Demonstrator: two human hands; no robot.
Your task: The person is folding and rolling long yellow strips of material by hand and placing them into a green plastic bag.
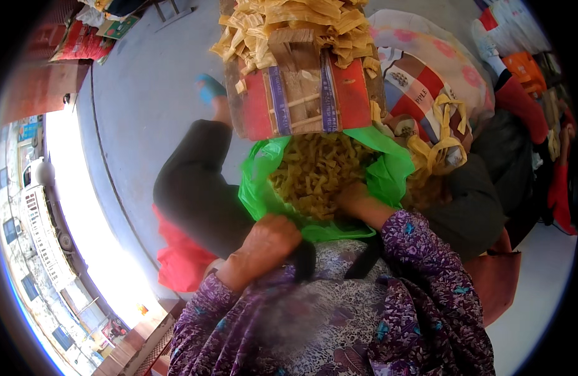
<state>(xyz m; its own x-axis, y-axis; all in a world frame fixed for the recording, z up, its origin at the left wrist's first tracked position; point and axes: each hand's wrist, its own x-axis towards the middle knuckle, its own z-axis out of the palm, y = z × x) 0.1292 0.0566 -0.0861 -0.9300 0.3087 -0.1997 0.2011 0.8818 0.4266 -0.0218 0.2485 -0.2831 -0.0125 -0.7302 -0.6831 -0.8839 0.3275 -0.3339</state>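
Note:
A green plastic bag (387,164) lies spread around a heap of small, folded yellowish pieces (317,174) in front of my body. My left hand (275,237) is closed at the bag's near left rim and seems to grip the plastic. Inside the bag, my right hand (357,199) rests at the right side of the heap; its fingers are hidden among the pieces. Just beyond the bag stands a wooden board (376,89) with a red surface, purple printed strips and a wooden block (293,49). Yellow, dried-looking strips (312,14) are piled on its far end.
To the right are a checked cloth (423,89) with yellow strips on it and a floral cloth bundle (439,47). A co-worker's red sleeve (521,108) shows farther right. Red plastic (183,258) lies by my left thigh. A bright doorway opens at the left.

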